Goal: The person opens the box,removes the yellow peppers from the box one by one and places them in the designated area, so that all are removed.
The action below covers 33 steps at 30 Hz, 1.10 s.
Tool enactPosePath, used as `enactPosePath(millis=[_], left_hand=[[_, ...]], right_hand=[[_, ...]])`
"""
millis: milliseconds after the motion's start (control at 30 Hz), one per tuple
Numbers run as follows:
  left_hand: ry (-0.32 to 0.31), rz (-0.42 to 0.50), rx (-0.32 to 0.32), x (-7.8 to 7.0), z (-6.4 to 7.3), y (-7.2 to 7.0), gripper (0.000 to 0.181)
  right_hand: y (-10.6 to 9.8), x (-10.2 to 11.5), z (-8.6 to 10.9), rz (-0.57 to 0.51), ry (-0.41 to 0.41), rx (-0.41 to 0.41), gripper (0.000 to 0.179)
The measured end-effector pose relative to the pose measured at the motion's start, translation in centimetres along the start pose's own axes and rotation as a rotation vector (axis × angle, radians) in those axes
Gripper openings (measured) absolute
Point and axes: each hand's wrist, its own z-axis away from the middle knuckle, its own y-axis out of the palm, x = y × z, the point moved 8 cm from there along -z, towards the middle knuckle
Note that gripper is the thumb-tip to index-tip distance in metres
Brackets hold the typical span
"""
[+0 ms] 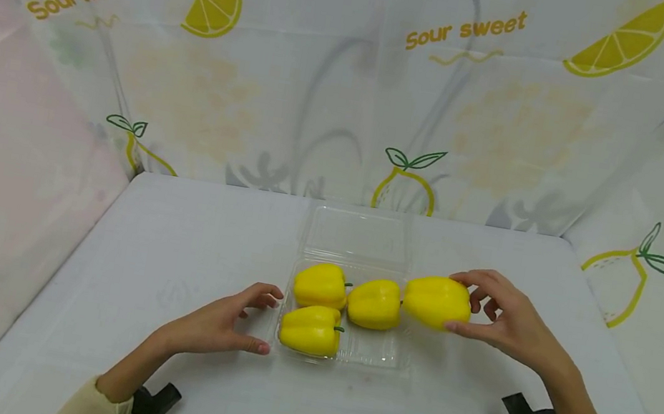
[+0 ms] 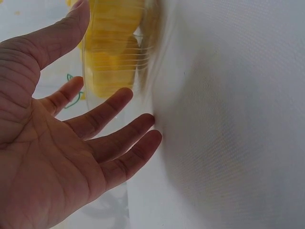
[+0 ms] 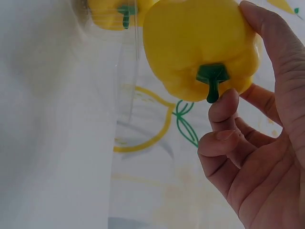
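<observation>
A clear plastic clamshell box lies on the table with its lid folded back. Three yellow bell peppers sit in it: one at back left, one at front left and one at back right. My right hand pinches another yellow bell pepper between thumb and fingers, above the box's right edge. Its green stem shows in the right wrist view. Beside the box's left wall, my left hand holds nothing, its fingers spread and thumb apart.
The white-covered table extends around the box. A fabric backdrop printed with lemons rises behind it, and more cloth hangs at both sides. Black wrist mounts stick out from both forearms.
</observation>
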Motion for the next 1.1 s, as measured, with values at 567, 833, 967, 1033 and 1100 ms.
enactPosePath(millis=[567, 833, 967, 1033, 1100], left_hand=[[-0.009, -0.011, 0.0, 0.1, 0.1, 0.3, 0.076], [-0.023, -0.008, -0.003, -0.1, 0.1, 0.2, 0.076], [-0.021, -0.012, -0.003, -0.1, 0.2, 0.2, 0.076], [-0.019, -0.015, -0.003, -0.1, 0.2, 0.2, 0.076], [-0.016, -0.016, -0.002, -0.2, 0.2, 0.2, 0.075]], right_hand=[[-0.8, -3.4, 1.3, 0.035, 0.065, -0.037, 0.063], [-0.4, -4.6, 1.6, 0.052, 0.112, -0.01, 0.057], [-0.1, -5.4, 1.7, 0.076, 0.13, 0.006, 0.053], [0.1, -5.6, 1.8, 0.084, 0.131, 0.01, 0.052], [0.4, -5.8, 1.8, 0.091, 0.133, 0.016, 0.052]])
